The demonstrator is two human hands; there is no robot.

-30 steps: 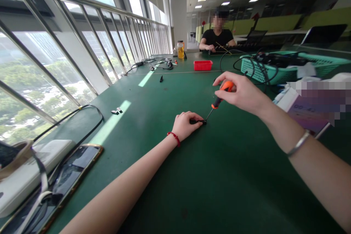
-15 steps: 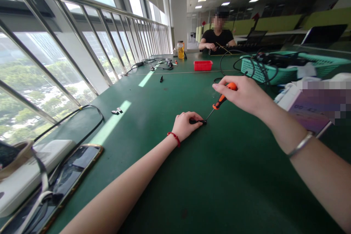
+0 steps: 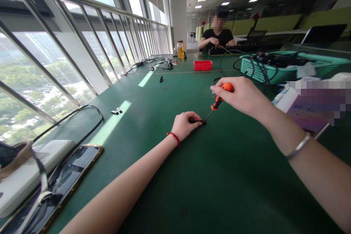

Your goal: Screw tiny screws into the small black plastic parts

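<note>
My left hand [image 3: 185, 124] pinches a small black part [image 3: 202, 121] against the green tabletop [image 3: 153, 161]; the fingers hide much of it, and its kind is unclear. Closed around the top of an orange and black screwdriver [image 3: 218, 101] is my right hand [image 3: 237, 89]. The screwdriver leans, its handle up and to the right, and its metal shaft runs down to the right end of the black part. Whether the tip sits in a screw is too small to tell.
Ahead stand a red tray [image 3: 203, 65] and a teal basket [image 3: 274, 75] of cables. A box [image 3: 304, 108] lies right, a phone [image 3: 79, 161] and white power strip [image 3: 52, 153] left. Small black pieces [image 3: 161, 79] lie beyond my hands. A person [image 3: 218, 36] sits across the table.
My right hand and the screwdriver handle have shifted slightly left, so the screwdriver stands a little steeper. My left hand holds nearly still. The person opposite has raised a hand a little.
</note>
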